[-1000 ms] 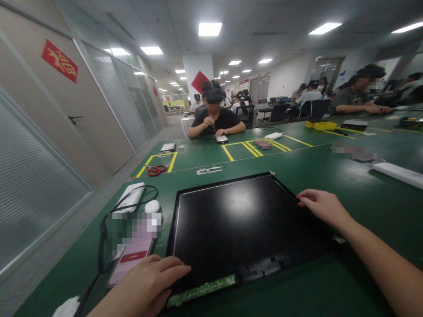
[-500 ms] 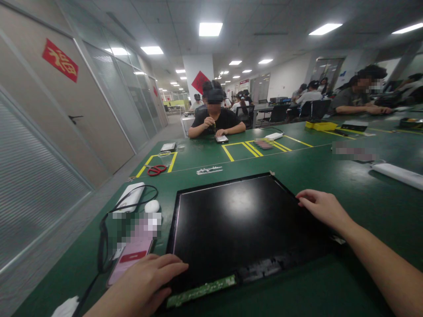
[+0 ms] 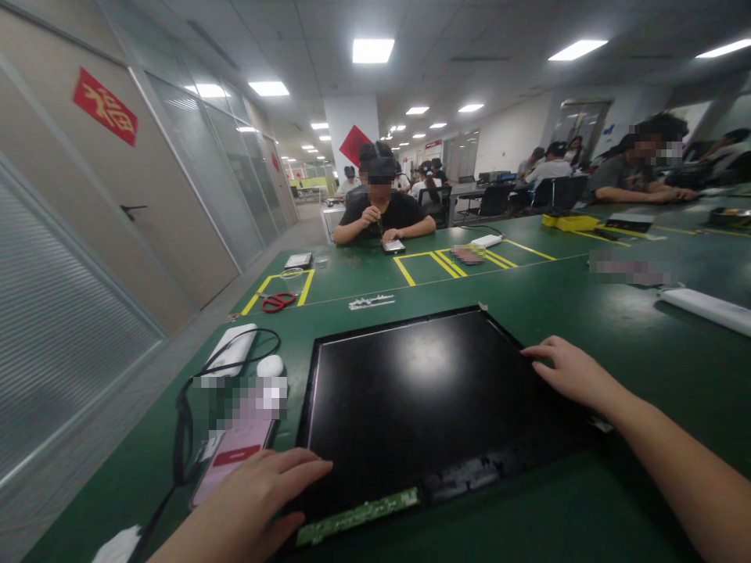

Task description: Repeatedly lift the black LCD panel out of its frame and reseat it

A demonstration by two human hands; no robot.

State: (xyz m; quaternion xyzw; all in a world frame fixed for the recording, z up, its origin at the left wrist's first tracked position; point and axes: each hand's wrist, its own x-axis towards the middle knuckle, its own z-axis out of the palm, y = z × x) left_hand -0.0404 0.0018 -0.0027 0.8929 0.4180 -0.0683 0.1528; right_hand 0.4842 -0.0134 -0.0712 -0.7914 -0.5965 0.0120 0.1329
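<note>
A black display panel (image 3: 404,399) in a thin dark frame lies flat, screen side up, on the green table. Along its near edge is a narrow green circuit board (image 3: 359,516). My left hand (image 3: 264,493) rests at the panel's near left corner, its fingers stretched over the left edge and the thumb apart, close to the board's end. On the other side, my right hand (image 3: 572,371) touches the panel's right edge with fingertips, index finger extended and thumb spread from it. Neither hand is closed round the panel.
Left of the panel are a phone (image 3: 235,450), a round white case (image 3: 271,366) and a white power bank (image 3: 232,349) with a black cable. Red-handled scissors (image 3: 278,303) and white scraps (image 3: 371,301) lie beyond. A person (image 3: 384,205) works across the table (image 3: 469,288).
My right hand has shifted slightly left along the panel's edge, and its index finger and thumb have spread apart. My left hand and the panel stay almost where they were.
</note>
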